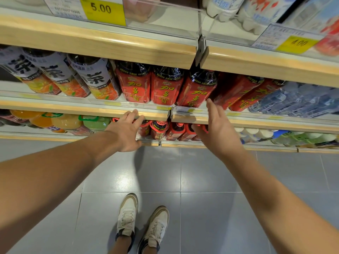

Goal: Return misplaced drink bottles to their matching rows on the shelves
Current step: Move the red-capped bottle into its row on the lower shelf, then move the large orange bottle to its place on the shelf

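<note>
Middle shelf: light wood front strip under a clear plastic label rail.
- Left: tea bottles, white-and-black wrappers with a large "茶" and fruit slices printed low. One reads "元气森林 出品".
- Centre: red bottles, the task's things, glossy red wrappers with yellow "加多寶". Dark liquid shows at the clear shoulders. They stand side by side in one row across the join of two shelf sections.
- Far right: water bottles, clear, ribbed, bluish.

Upper shelf: a yellow price tag reads "5.00" at left, and a second tag reads "4.00" at right. The small print is blurred.

Lower shelf: orange, yellow and green juice bottles with green loop handles at left. Red-capped bottles sit in the middle, behind the hands.

Left hand: its fingers are loosely spread with the tips resting on the middle shelf's front strip, and it holds nothing.

Right hand: its fingers are straight and together, with the tips just beside the base of a red bottle. I cannot tell whether they touch it. The thumb lies near the red caps below, and the hand holds nothing.

Near side: open room between the forearms over the floor of grey glossy tiles. Two off-white lace-up shoes stand there.
</note>
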The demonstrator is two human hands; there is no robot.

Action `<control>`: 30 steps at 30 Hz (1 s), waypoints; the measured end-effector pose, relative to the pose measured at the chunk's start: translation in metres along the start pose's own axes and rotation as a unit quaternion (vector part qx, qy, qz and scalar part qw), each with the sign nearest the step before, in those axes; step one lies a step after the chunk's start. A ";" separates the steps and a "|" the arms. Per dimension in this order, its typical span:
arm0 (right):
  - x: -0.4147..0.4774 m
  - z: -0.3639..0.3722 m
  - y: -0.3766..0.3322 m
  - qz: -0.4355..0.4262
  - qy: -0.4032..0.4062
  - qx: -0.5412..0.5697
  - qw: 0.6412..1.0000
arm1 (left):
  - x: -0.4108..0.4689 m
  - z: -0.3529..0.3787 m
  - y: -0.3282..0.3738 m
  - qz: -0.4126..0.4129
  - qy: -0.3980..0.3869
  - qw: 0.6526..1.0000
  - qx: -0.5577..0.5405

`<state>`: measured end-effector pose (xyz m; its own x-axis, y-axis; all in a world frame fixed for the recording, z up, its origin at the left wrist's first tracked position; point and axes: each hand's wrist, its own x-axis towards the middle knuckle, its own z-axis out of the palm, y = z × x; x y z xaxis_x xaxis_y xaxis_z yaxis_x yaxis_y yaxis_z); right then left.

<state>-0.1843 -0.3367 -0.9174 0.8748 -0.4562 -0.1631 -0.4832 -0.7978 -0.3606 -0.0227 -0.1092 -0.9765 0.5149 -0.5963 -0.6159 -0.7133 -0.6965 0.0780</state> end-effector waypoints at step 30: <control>-0.127 -0.143 -0.086 0.009 -0.051 0.029 0.998 | -0.220 -0.140 0.051 0.016 0.129 0.987 -0.091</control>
<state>-0.2590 -0.2659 -0.7344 0.8667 -0.4245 -0.2619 -0.4981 -0.7642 -0.4098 -0.1056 -0.0694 -0.7277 0.6144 -0.6845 -0.3924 -0.6459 -0.7220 0.2481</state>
